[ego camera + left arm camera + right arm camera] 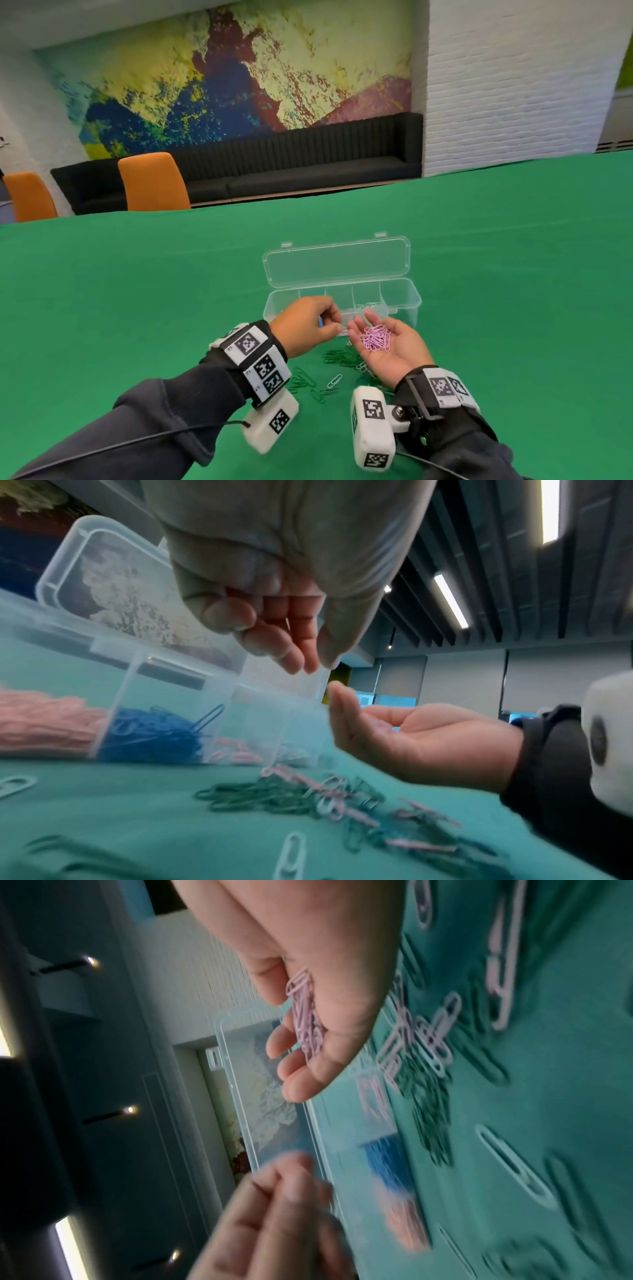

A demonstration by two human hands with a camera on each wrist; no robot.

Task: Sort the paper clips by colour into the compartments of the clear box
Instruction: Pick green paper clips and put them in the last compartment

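I hold my right hand (pixel 383 346) palm up just in front of the clear box (pixel 404 301), its fingers loose and a little cupped, and a bunch of pink clips (pixel 376 337) lies in the palm. My left hand (pixel 308 325) is close beside it, at the near wall of the box, with fingers curled and the tips drawn together; I cannot tell if they pinch a clip, because the wrist views are blurred there.

I judge the step is to bring this pink bunch into its own compartment. From the left wrist view the box already has a salmon heap (pixel 44 723) at the left end, then a blue heap (pixel 150 734), then a few pink clips inside (pixel 236 750). So I should tip the palm slowly over that third compartment, low over the rim, so that nothing bounces over a divider. The clips can hook one another, so the left fingers may need to brush them off.

The remaining pile (pixel 342 358), mostly dark green, lies on the green table (pixel 137 291) under and between both hands, with loose clips nearer to me.
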